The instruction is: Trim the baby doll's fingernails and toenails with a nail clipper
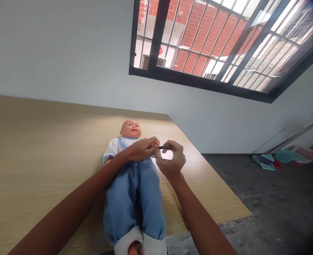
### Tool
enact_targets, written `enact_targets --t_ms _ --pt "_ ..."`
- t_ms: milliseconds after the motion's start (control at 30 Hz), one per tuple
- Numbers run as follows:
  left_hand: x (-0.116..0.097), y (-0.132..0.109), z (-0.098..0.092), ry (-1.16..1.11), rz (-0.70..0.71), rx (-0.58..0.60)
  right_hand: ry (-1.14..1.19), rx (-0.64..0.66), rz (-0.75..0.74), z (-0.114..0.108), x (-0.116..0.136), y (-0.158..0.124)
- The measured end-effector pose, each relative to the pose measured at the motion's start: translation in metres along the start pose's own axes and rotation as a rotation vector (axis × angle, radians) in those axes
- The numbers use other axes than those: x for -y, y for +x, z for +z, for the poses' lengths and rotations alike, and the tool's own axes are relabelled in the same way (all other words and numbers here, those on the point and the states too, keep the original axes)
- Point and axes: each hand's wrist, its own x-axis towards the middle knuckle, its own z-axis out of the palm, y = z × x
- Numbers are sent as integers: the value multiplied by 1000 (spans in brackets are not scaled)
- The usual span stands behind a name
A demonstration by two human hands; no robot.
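A baby doll (pixel 135 177) in a white top and blue fleece trousers lies on its back, head toward the wall. My left hand (pixel 141 148) reaches across its chest and is closed around the doll's hand (pixel 154 143). Between the thumb and fingers of my right hand (pixel 172 159) is a small dark tool (pixel 161 147), which looks like a nail clipper. Its tip is at the doll's fingers; whether it touches them I cannot tell. My left fingers partly hide the doll's hand.
The doll lies on a light wooden table (pixel 52 141), whose right edge slants down toward the front. Behind it are a pale wall (pixel 66 53) and a barred window (pixel 199 42). On the dark floor (pixel 238 180) at right lie a teal dustpan-like item (pixel 264 162) and other coloured things.
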Motion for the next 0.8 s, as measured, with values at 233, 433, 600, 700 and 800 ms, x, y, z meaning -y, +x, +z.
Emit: enact_targets --t_ms 233,433,600,700,800 --pt "4 0 0 1 18 14 5 37 5 3 0 -3" --pt "2 -1 0 13 19 19 36 51 80 1 0 -2" --pt "1 -2 -1 37 16 21 101 68 157 1 0 -1" --pt "1 -2 0 42 15 23 153 77 224 2 0 1" --pt "2 -3 0 44 12 24 212 91 294 1 -1 3"
